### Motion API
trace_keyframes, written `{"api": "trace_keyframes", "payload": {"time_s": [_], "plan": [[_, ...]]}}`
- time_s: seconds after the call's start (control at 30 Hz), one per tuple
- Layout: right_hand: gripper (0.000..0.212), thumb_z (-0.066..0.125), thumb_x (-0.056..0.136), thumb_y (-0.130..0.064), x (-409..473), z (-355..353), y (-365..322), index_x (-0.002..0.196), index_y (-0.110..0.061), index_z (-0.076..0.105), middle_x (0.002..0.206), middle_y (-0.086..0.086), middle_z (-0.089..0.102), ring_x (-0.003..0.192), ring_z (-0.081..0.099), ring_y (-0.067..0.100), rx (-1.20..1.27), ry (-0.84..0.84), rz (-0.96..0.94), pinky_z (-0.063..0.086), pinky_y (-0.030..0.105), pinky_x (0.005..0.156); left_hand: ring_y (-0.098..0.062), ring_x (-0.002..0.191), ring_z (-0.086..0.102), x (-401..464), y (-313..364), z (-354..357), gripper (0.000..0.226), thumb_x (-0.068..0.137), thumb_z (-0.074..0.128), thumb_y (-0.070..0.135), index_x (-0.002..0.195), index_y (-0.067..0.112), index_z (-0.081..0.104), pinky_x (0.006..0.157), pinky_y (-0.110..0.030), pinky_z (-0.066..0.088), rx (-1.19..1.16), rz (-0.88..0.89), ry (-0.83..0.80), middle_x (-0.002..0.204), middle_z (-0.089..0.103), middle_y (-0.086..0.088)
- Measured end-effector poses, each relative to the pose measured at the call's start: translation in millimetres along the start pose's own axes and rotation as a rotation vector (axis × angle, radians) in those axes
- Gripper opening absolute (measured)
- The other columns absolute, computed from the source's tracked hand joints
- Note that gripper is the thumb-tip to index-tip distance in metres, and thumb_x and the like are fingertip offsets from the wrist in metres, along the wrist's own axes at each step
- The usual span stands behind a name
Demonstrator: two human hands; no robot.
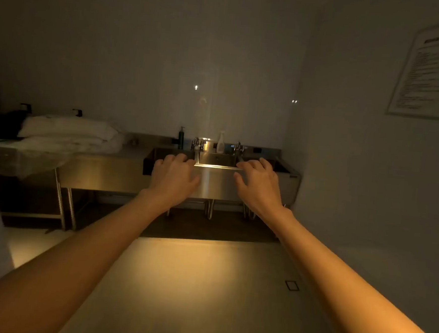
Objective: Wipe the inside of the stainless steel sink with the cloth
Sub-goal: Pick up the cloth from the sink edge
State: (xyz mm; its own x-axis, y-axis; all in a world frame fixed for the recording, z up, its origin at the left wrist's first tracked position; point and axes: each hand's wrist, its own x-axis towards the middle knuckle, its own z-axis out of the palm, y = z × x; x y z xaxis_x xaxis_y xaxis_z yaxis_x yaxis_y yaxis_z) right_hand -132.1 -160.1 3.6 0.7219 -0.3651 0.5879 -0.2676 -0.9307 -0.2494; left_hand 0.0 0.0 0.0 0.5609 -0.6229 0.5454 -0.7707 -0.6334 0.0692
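A stainless steel sink unit (217,182) with several basins stands against the far wall of a dim room, some way ahead of me. Both my arms stretch out toward it. My left hand (174,174) is held in front of the left basin, fingers apart and empty. My right hand (257,183) is held in front of the right side, fingers spread, also empty. Neither hand touches the sink as far as I can tell. No separate wiping cloth shows; folded white fabric (68,134) is piled on the counter at left.
A dark pump bottle (180,137), two taps (196,143) and a white spray bottle (221,141) stand along the sink's back ledge. A steel counter on legs extends left. A framed notice (433,70) hangs on the right wall. Bare floor lies between me and the sink.
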Motion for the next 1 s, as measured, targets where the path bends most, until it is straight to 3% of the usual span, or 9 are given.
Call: {"api": "trace_keyframes", "payload": {"time_s": [0.23,0.43,0.77,1.0], "plan": [[0.04,0.044,0.099,-0.032,16.3,53.9,26.1,0.136,-0.017,0.048,0.142,0.006,0.046,0.141,0.024,0.026,0.032,-0.082,-0.012,0.024,0.042,0.112,-0.027,0.128,0.042,12.5,-2.2,49.2,0.048,0.098,0.047,0.036,0.141,0.015,0.044,0.1,-0.041,0.036,0.016,-0.034,-0.061,0.142,0.046,-0.009],[0.035,0.046,0.097,-0.027,48.5,93.6,68.4,0.13,-0.016,0.054,0.135,0.008,0.051,0.134,0.032,0.026,0.074,-0.094,-0.01,0.03,0.039,0.106,-0.029,0.126,0.045,53.0,6.0,95.5,0.045,0.098,0.046,0.037,0.137,0.014,0.049,0.099,-0.042,0.037,0.027,-0.05,-0.107,0.14,0.049,-0.01],[0.037,0.048,0.097,-0.032,79.1,152.9,156.0,0.131,-0.017,0.053,0.138,0.005,0.051,0.136,0.033,0.024,0.144,-0.221,0.033,0.029,0.043,0.109,-0.028,0.126,0.044,97.9,29.5,177.6,0.044,0.098,0.047,0.038,0.137,0.015,0.048,0.1,-0.042,0.037,0.048,-0.128,-0.231,0.139,0.049,-0.01],[0.039,0.048,0.098,-0.033,91.0,205.3,178.3,0.134,-0.02,0.051,0.138,0.002,0.05,0.137,0.033,0.023,0.167,-0.278,0.065,0.029,0.041,0.111,-0.027,0.132,0.04,111.4,18.8,218.5,0.049,0.098,0.045,0.04,0.141,0.017,0.046,0.105,-0.042,0.034,0.055,-0.18,-0.302,0.144,0.046,-0.009]]}}
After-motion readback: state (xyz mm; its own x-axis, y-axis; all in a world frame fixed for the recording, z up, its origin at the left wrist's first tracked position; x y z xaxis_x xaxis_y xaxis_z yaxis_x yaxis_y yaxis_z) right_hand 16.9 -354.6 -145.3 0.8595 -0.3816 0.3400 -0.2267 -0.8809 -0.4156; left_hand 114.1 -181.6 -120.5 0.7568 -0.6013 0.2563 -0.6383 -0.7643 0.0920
